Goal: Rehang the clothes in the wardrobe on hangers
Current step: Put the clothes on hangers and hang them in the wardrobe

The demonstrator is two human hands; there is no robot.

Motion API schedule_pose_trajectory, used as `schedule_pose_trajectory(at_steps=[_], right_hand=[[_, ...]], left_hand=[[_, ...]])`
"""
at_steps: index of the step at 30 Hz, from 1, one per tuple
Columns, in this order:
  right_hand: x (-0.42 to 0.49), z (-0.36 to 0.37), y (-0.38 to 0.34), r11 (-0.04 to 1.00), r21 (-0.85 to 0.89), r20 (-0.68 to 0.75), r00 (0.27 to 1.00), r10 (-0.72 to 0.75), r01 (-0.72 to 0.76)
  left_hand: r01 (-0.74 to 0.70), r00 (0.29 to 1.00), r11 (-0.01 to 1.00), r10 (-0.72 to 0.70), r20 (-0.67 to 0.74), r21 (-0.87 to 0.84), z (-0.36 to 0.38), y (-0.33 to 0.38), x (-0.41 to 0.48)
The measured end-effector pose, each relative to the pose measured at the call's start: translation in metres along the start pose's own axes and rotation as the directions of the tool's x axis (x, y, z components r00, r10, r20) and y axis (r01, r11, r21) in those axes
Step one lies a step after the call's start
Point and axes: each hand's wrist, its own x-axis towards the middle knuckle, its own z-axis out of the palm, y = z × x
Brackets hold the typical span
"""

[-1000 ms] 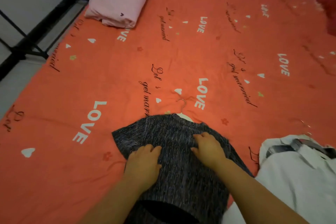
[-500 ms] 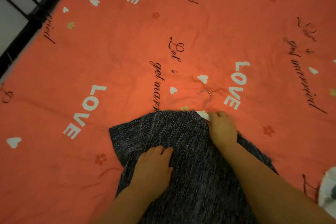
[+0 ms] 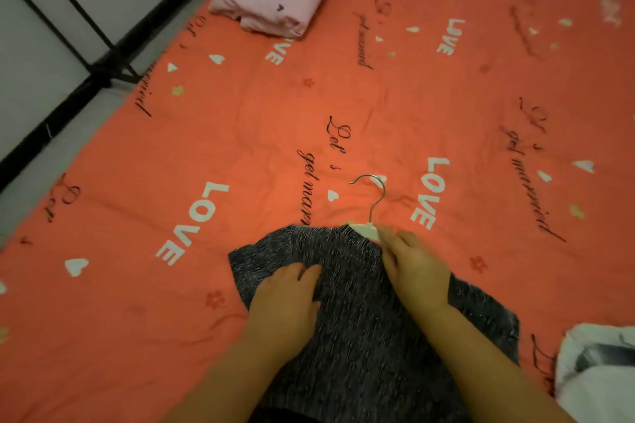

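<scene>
Judging from how things lie, the first garment is nearly on its hanger and nothing has reached the wardrobe yet. A dark heathered knit top (image 3: pixel 350 288) is spread on the bed (image 3: pixel 240 154), its neckline pointing away from the person, with a cream hanger (image 3: pixel 366 229) already inside it: the metal hook (image 3: pixel 374 197) and a short piece of the neck stick out of the collar. The left hand (image 3: pixel 287 299) rests flat on the fabric, fingers relaxed, gripping nothing. The right hand (image 3: pixel 414 271) reaches to the collar with its fingertips on the hanger's neck; whether it pinches or only touches I cannot tell. Still to do, as it seems: settle the shoulders, lift the top, carry it to the rail. A white garment (image 3: pixel 604 388) at the near right edge of the bed awaits its turn.
</scene>
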Motion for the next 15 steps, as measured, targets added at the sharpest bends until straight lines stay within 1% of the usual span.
schedule_pose_trajectory(at_steps=[2, 4, 8, 10, 11, 13, 15], right_hand=[[-0.007, -0.03, -0.029, 0.995, -0.022, -0.088, 0.991, -0.103, 0.101], [-0.016, -0.06, -0.062, 0.979, -0.048, -0.173, 0.964, -0.203, 0.197], [-0.041, -0.119, -0.145, 0.923, -0.093, -0.308, 0.871, -0.383, 0.373], [-0.06, -0.145, -0.193, 0.882, -0.101, -0.363, 0.808, -0.464, 0.461], [-0.071, -0.157, -0.218, 0.857, -0.102, -0.39, 0.772, -0.502, 0.506], [-0.095, -0.18, -0.27, 0.804, -0.094, -0.434, 0.703, -0.564, 0.587], [-0.122, -0.201, -0.326, 0.746, -0.067, -0.468, 0.639, -0.61, 0.663]], left_hand=[[-0.008, 0.996, 1.0, 0.008, -0.086, -0.001, -0.023, -0.002, -0.023], [-0.01, 0.983, 1.0, 0.007, -0.184, -0.015, -0.047, -0.005, -0.05], [0.002, 0.918, 1.0, -0.008, -0.396, -0.016, -0.099, -0.021, -0.122], [0.05, 0.864, 0.998, -0.064, -0.5, -0.041, -0.127, -0.035, -0.171], [0.065, 0.824, 0.996, -0.088, -0.559, -0.061, -0.141, -0.043, -0.198], [0.093, 0.715, 0.994, -0.103, -0.692, -0.051, -0.163, -0.063, -0.256], [0.156, 0.626, 0.987, -0.121, -0.77, -0.028, -0.182, -0.084, -0.318]])
